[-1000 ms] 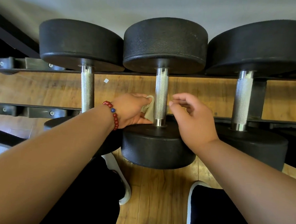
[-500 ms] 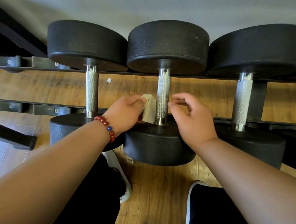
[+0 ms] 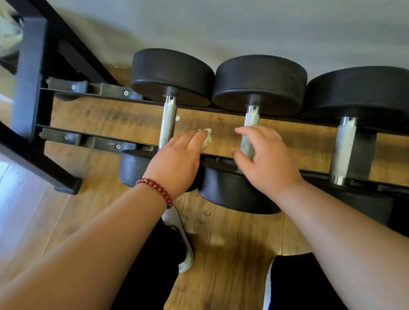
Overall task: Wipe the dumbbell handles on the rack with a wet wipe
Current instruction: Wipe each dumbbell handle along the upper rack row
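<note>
Wood floor (image 3: 231, 239) under black rack (image 3: 31, 77); left grip (image 3: 176, 162) pinched on wipe (image 3: 207, 137), right grip (image 3: 268, 164) apart.

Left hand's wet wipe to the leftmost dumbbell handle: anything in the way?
Nothing visible. The left hand pinches the wet wipe just right of the leftmost dumbbell handle, and only wooden floor shows through the gap between them. The right hand is at the middle dumbbell handle, on the wipe's other side.

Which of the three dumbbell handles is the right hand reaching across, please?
The middle handle: the right hand reaches across its lower part. The right handle stands bare, and the left hand, holding the wipe, is by the left handle.
</note>
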